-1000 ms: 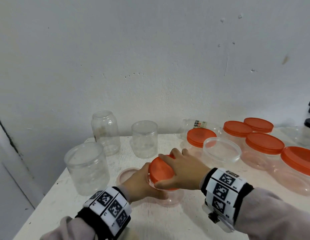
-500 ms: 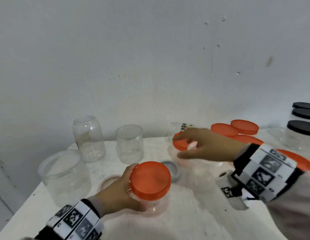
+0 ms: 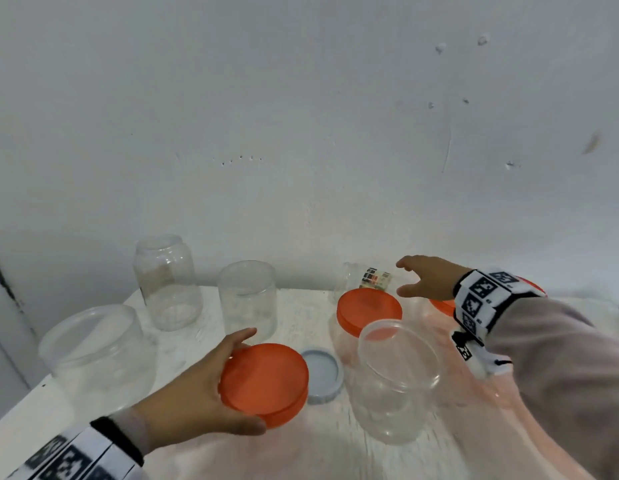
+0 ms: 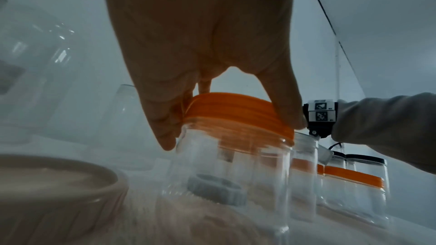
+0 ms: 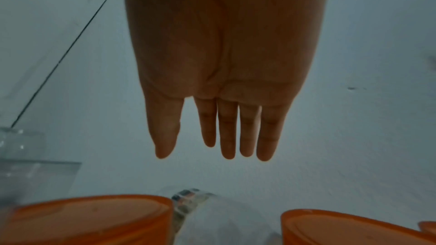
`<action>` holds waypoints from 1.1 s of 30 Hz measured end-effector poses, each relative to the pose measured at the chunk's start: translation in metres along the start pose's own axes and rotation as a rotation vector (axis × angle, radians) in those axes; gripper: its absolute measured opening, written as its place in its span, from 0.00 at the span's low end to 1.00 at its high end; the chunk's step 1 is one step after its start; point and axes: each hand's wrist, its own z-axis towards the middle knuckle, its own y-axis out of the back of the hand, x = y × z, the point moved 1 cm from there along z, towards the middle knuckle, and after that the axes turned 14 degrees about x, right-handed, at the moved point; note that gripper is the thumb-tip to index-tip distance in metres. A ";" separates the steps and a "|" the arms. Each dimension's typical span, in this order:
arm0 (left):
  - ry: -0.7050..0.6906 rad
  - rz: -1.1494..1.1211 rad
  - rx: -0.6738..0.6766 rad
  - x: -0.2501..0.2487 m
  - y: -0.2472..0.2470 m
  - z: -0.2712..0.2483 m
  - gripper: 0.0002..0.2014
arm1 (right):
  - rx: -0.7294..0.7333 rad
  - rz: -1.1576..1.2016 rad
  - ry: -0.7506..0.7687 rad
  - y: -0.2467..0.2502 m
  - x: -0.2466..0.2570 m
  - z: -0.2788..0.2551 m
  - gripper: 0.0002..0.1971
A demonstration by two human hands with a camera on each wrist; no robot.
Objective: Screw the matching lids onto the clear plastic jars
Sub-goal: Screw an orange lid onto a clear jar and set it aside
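My left hand (image 3: pixel 214 382) grips a clear jar (image 4: pixel 226 165) by its orange lid (image 3: pixel 264 379), thumb in front and fingers behind; the lid (image 4: pixel 235 113) sits on the jar's neck. My right hand (image 3: pixel 425 277) hovers at the back right with fingers straight and spread, holding nothing. It is above a clear labelled bottle (image 3: pixel 373 278) lying on its side. In the right wrist view the hand (image 5: pixel 207 137) hangs empty over two orange lids (image 5: pixel 94 217). An open clear jar (image 3: pixel 398 375) stands just right of the held one.
A grey lid (image 3: pixel 321 374) lies between the held jar and the open one. Three open jars stand to the left and back: a wide one (image 3: pixel 96 355), a tall one (image 3: pixel 167 282), a straight one (image 3: pixel 247 299). A beige lid (image 4: pixel 47 183) lies left. Orange-lidded jars (image 3: pixel 368 311) crowd the right.
My right hand has let go of the orange lid and swung back and to the right, over the lying bottle. My left hand still holds the lidded jar.
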 end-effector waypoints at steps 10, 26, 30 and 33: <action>0.004 -0.085 -0.179 -0.025 0.023 0.033 0.55 | 0.124 -0.190 -0.116 -0.009 0.002 0.053 0.42; 0.109 0.107 -0.363 -0.038 0.020 0.120 0.56 | 0.068 -0.225 -0.136 -0.007 0.008 0.046 0.36; 0.143 0.127 -0.378 -0.040 0.017 0.131 0.55 | -0.015 -0.187 -0.074 0.002 0.006 0.036 0.35; 0.162 0.122 -0.381 -0.045 0.014 0.138 0.53 | -0.107 -0.159 -0.039 0.009 0.003 0.025 0.33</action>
